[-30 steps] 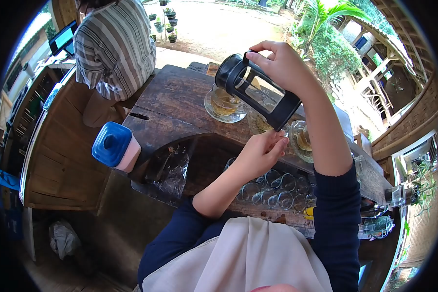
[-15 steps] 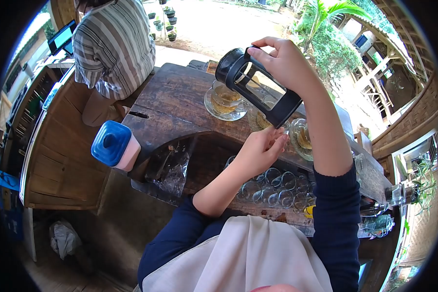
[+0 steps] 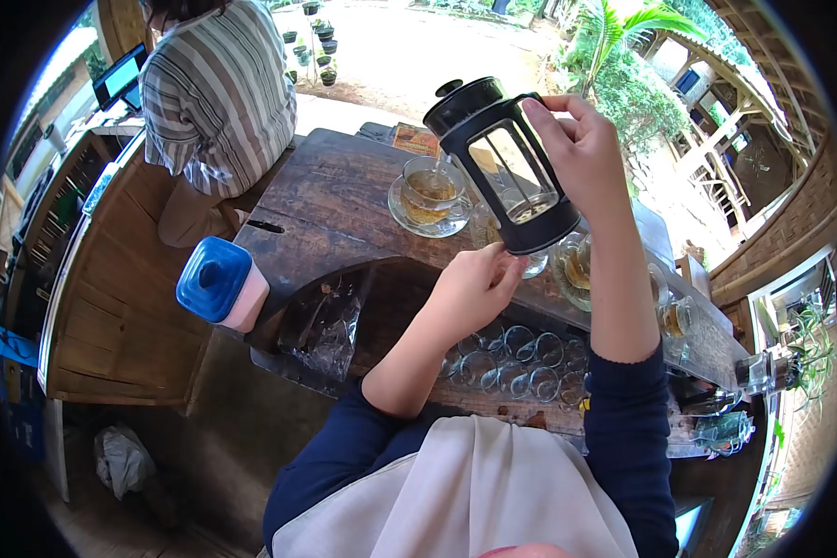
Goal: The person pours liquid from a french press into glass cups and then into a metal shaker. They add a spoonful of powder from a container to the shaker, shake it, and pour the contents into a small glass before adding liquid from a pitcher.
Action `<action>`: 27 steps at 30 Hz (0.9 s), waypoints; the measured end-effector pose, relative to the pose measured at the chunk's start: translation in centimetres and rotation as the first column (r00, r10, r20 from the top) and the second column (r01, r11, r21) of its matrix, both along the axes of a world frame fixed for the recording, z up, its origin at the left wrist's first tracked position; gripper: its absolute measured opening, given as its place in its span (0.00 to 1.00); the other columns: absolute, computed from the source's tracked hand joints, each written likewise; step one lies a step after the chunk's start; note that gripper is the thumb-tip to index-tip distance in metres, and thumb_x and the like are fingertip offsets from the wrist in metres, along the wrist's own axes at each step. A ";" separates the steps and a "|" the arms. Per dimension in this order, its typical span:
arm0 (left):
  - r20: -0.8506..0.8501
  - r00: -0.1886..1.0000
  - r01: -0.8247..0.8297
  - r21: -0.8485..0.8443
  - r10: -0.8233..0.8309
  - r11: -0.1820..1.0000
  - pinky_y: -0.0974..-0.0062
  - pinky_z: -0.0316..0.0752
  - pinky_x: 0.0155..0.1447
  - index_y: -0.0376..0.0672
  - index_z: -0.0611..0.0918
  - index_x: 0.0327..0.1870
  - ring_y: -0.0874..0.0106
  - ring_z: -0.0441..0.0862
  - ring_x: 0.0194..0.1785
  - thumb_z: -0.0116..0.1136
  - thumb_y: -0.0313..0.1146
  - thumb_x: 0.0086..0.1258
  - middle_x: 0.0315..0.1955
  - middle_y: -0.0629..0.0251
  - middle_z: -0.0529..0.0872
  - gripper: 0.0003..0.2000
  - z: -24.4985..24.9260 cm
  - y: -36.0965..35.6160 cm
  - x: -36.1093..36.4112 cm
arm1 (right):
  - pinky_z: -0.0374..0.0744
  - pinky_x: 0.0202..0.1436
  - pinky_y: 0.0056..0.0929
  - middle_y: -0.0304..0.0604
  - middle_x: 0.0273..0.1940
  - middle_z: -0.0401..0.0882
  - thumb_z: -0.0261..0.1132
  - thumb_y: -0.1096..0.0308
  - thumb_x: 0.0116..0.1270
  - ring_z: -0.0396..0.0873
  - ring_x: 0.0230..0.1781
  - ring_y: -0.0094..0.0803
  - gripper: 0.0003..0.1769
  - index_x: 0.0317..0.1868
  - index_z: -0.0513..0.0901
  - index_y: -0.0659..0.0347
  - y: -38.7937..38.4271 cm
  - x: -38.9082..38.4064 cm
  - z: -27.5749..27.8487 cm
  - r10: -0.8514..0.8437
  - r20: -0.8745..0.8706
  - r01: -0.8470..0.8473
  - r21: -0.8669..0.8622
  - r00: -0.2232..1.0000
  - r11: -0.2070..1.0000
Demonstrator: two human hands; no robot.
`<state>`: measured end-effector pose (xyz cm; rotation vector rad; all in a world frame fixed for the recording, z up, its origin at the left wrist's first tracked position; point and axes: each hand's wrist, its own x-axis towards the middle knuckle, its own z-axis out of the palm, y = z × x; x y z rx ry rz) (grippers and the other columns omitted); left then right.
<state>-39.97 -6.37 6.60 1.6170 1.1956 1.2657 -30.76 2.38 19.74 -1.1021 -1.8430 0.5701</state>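
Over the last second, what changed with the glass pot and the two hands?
The right hand swung the glass pot from steeply tipped to nearly upright, grip unchanged. The left hand stayed below it; the cup and blue-lidded tub did not move.

Glossy glass press (image 3: 510, 172) in black plastic; rough wooden table (image 3: 335, 209).

no text can be read anywhere. a printed card (image 3: 417, 139) at 9 o'clock of the press (image 3: 516, 177) is too blurred; the screen (image 3: 121, 76) at far 10 o'clock shows only a glow.
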 end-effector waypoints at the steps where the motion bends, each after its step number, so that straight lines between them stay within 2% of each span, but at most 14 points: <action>1: 0.017 1.000 -0.010 -0.001 0.010 1.000 0.74 0.77 0.38 0.29 0.79 0.43 0.70 0.85 0.31 0.54 0.34 0.70 0.27 0.52 0.85 0.13 -0.1 0.1 -0.2 | 0.66 0.21 0.13 0.37 0.23 0.81 0.66 0.58 0.65 0.71 0.19 0.12 0.17 0.42 0.80 0.66 -0.1 0.1 -0.3 -0.002 -0.002 0.002 0.003 1.000 1.000; 3: -0.028 1.000 -0.002 -0.043 0.001 0.999 0.75 0.77 0.38 0.29 0.78 0.42 0.72 0.84 0.31 0.54 0.33 0.70 0.26 0.54 0.84 0.12 0.3 0.1 -0.9 | 0.69 0.23 0.20 0.41 0.21 0.82 0.65 0.52 0.64 0.73 0.19 0.18 0.23 0.40 0.80 0.68 -0.5 0.3 -0.9 -0.033 -0.115 0.036 0.032 0.993 0.999; 5: -0.074 0.997 0.009 -0.083 -0.015 0.997 0.76 0.77 0.38 0.29 0.78 0.42 0.74 0.83 0.31 0.53 0.31 0.70 0.25 0.55 0.84 0.11 0.0 0.2 -1.7 | 0.69 0.23 0.18 0.41 0.22 0.82 0.66 0.54 0.64 0.73 0.21 0.16 0.21 0.39 0.80 0.68 -1.3 0.4 -1.1 -0.034 -0.156 0.034 -0.002 0.987 0.999; 7: -0.027 1.000 -0.013 -0.012 0.013 1.000 0.78 0.76 0.38 0.28 0.78 0.41 0.77 0.82 0.32 0.53 0.30 0.70 0.24 0.58 0.83 0.10 -1.4 0.6 -2.2 | 0.69 0.23 0.17 0.40 0.22 0.82 0.66 0.54 0.65 0.74 0.21 0.16 0.20 0.37 0.80 0.68 -2.0 0.3 -1.6 -0.036 -0.248 0.031 -0.023 0.968 0.999; 9: -0.139 0.989 -0.051 -0.024 0.047 0.998 0.78 0.76 0.39 0.29 0.79 0.42 0.77 0.82 0.33 0.52 0.28 0.70 0.26 0.61 0.84 0.10 -1.2 0.6 -3.0 | 0.68 0.21 0.15 0.39 0.22 0.81 0.65 0.55 0.66 0.74 0.20 0.15 0.19 0.35 0.78 0.66 -2.5 0.5 -2.3 -0.022 -0.326 0.009 -0.042 0.945 0.999; 12: -0.072 0.997 -0.015 -0.025 0.013 1.000 0.78 0.76 0.39 0.29 0.79 0.42 0.78 0.81 0.33 0.52 0.29 0.70 0.25 0.62 0.83 0.10 -1.2 0.4 -3.4 | 0.66 0.20 0.15 0.39 0.21 0.80 0.63 0.59 0.68 0.73 0.19 0.14 0.15 0.36 0.76 0.65 -3.4 1.2 -3.1 0.048 -0.479 -0.078 -0.042 0.877 0.996; 13: -0.023 0.999 -0.028 0.005 0.028 1.000 0.77 0.76 0.38 0.29 0.79 0.43 0.77 0.82 0.31 0.54 0.27 0.68 0.25 0.58 0.83 0.09 -1.2 0.3 -3.5 | 0.66 0.20 0.15 0.37 0.22 0.80 0.63 0.61 0.69 0.72 0.20 0.13 0.14 0.37 0.75 0.65 -3.6 1.5 -3.5 0.084 -0.568 -0.143 -0.061 0.818 0.988; 15: 0.017 1.000 -0.017 0.036 0.016 0.999 0.77 0.75 0.37 0.29 0.79 0.43 0.76 0.82 0.30 0.56 0.25 0.65 0.25 0.55 0.83 0.09 -1.2 0.3 -3.3 | 0.66 0.21 0.14 0.37 0.22 0.80 0.62 0.62 0.69 0.72 0.21 0.12 0.13 0.38 0.75 0.64 -4.1 2.4 -3.8 0.083 -0.614 -0.128 -0.029 0.785 0.991; 16: 0.029 1.000 -0.003 0.049 0.002 0.999 0.77 0.75 0.37 0.29 0.79 0.43 0.77 0.81 0.30 0.56 0.25 0.65 0.25 0.55 0.83 0.09 -1.3 0.3 -3.2 | 0.55 0.14 0.13 0.26 0.16 0.66 0.62 0.62 0.69 0.59 0.13 0.10 0.11 0.36 0.73 0.61 -4.3 2.5 -3.8 0.063 -0.641 -0.085 -0.005 0.765 0.996; 19: -0.023 0.999 0.051 0.046 -0.050 0.998 0.79 0.74 0.38 0.30 0.79 0.42 0.79 0.80 0.30 0.56 0.24 0.65 0.26 0.57 0.84 0.08 -1.0 0.2 -2.5 | 0.54 0.14 0.13 0.26 0.16 0.66 0.63 0.62 0.69 0.59 0.13 0.10 0.11 0.36 0.73 0.61 -5.6 4.5 -3.5 0.040 -0.694 -0.043 0.014 0.719 0.999; 21: 0.011 0.993 0.117 0.112 -0.119 0.987 0.80 0.74 0.38 0.31 0.79 0.43 0.80 0.81 0.33 0.57 0.24 0.66 0.26 0.59 0.84 0.08 -1.1 0.2 -1.6 | 0.53 0.14 0.13 0.27 0.15 0.66 0.62 0.62 0.69 0.58 0.12 0.10 0.10 0.36 0.74 0.60 -6.4 6.0 -3.3 0.020 -0.720 -0.010 0.018 0.694 1.000; 25: -0.027 0.977 0.214 0.170 -0.213 0.962 0.80 0.74 0.40 0.31 0.79 0.45 0.78 0.83 0.35 0.56 0.24 0.66 0.29 0.60 0.85 0.09 -0.8 -0.3 0.3 | 0.52 0.14 0.14 0.28 0.14 0.65 0.62 0.62 0.69 0.56 0.11 0.11 0.10 0.36 0.75 0.60 -8.1 9.2 -2.8 -0.037 -0.741 0.087 0.030 0.670 0.996; 27: 0.101 0.960 0.239 0.183 -0.260 0.954 0.79 0.75 0.43 0.30 0.78 0.48 0.74 0.84 0.38 0.56 0.24 0.67 0.34 0.57 0.86 0.11 -1.0 -1.0 1.6 | 0.52 0.14 0.14 0.28 0.13 0.65 0.62 0.63 0.69 0.57 0.10 0.11 0.09 0.36 0.76 0.60 -9.0 10.8 -2.6 -0.036 -0.753 0.117 0.055 0.657 0.992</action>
